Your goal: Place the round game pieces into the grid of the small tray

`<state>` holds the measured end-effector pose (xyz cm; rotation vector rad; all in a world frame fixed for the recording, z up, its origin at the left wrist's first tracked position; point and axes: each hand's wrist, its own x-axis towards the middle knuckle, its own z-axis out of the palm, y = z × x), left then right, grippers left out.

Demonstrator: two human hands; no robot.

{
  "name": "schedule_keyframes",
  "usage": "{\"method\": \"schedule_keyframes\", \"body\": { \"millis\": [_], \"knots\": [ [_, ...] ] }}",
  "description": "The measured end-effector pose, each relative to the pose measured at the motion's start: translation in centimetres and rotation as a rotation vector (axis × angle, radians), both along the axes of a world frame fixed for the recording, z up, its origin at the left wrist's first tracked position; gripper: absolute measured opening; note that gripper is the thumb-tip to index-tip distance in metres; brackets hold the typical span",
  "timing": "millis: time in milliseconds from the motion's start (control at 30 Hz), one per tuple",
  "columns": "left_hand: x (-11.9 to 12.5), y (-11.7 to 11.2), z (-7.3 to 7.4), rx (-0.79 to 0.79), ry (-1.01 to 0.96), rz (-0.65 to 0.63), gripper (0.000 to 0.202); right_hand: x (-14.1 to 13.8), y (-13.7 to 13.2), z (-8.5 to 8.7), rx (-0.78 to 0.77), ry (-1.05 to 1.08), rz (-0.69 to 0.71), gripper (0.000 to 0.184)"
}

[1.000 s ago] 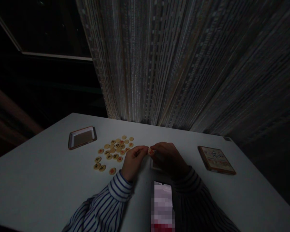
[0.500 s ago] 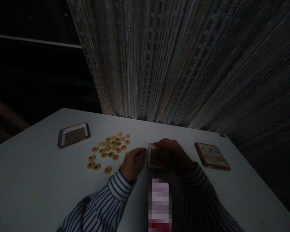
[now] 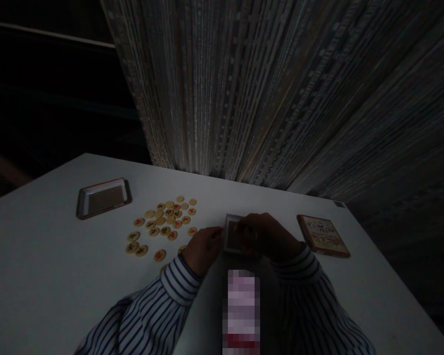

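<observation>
Over a small shallow box (image 3: pixel 232 217) on the white table, my right hand (image 3: pixel 269 237) is closed with its fingers bent down. Something pale yellow, looking like a xiangqi piece (image 3: pixel 254 233), shows dimly between them. My left hand (image 3: pixel 203 250) is at the box's left side, thumb and fingers drawn together. What they hold, if anything, is too dark to make out. To the left of it lie several round wooden xiangqi pieces (image 3: pixel 160 220) with red or black characters, some showing blank faces. My left wrist partly covers the nearest ones.
An uncovered shallow tin (image 3: pixel 104 196) sits at the table's far left. On the right lies a flat lid (image 3: pixel 323 235) with a printed picture. A patterned curtain (image 3: pixel 222 93) hangs behind the white table (image 3: pixel 40 266). The light is dim.
The view has shifted slightly. My right hand's fingers have drawn back a little from the box's far left corner, uncovering more of its inside. My left hand stays by the box.
</observation>
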<state>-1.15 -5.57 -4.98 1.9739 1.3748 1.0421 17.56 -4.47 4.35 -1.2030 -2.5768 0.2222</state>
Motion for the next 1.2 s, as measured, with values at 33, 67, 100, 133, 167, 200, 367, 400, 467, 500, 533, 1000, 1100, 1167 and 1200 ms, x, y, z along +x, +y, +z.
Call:
{"method": "schedule_keyframes", "body": {
  "millis": [33,67,100,133,167,200,367,400,467,500,533,1000,1100,1167,1200],
  "knots": [
    [0.0,0.0,0.0,-0.008,0.014,-0.012,0.03,0.1,0.0,-0.1,-0.017,-0.008,0.002,0.009],
    [0.0,-0.1,0.0,-0.014,0.029,-0.026,0.03,0.1,0.0,-0.1,-0.038,-0.017,0.003,0.009],
    [0.0,-0.1,0.1,-0.018,0.041,-0.039,0.031,0.1,0.1,-0.2,-0.061,-0.028,0.004,0.009],
    [0.0,-0.1,0.0,-0.015,0.049,-0.046,0.031,0.1,0.1,-0.3,-0.086,-0.039,0.006,0.008],
    [0.0,-0.1,0.0,-0.012,0.056,-0.055,0.032,0.1,0.1,-0.3,-0.106,-0.051,0.01,0.007],
    [0.0,-0.1,0.0,-0.008,0.064,-0.062,0.032,0.0,0.1,-0.4,-0.118,-0.06,0.014,0.007],
    [-0.1,0.0,-0.3,-0.009,0.099,-0.049,0.033,-0.2,0.1,-1.1,-0.121,-0.102,0.029,0.011],
    [-0.1,0.0,-0.2,-0.01,0.103,-0.044,0.033,-0.2,0.1,-1.2,-0.129,-0.109,0.035,0.012],
    [-0.1,0.0,-0.2,-0.01,0.106,-0.044,0.034,-0.2,0.1,-1.3,-0.162,-0.109,0.05,0.012],
    [-0.1,0.0,-0.1,-0.009,0.104,-0.042,0.034,-0.2,0.2,-1.4,-0.181,-0.103,0.056,0.013],
    [-0.1,-0.1,-0.1,-0.008,0.101,-0.04,0.034,-0.2,0.2,-1.4,-0.198,-0.096,0.059,0.013],
    [-0.2,-0.1,0.4,-0.089,0.083,-0.057,0.034,-0.2,0.5,-2.5,-0.216,-0.135,0.037,0.013],
    [-0.2,-0.2,0.4,-0.092,0.111,-0.068,0.035,-0.3,0.6,-3.0,-0.201,-0.173,0.034,0.014],
    [-0.2,-0.2,0.4,-0.086,0.133,-0.07,0.035,-0.4,0.7,-3.2,-0.207,-0.19,0.036,0.015],
    [-0.2,-0.2,0.4,-0.082,0.145,-0.072,0.035,-0.4,0.7,-3.3,-0.216,-0.188,0.043,0.016]
  ]
}}
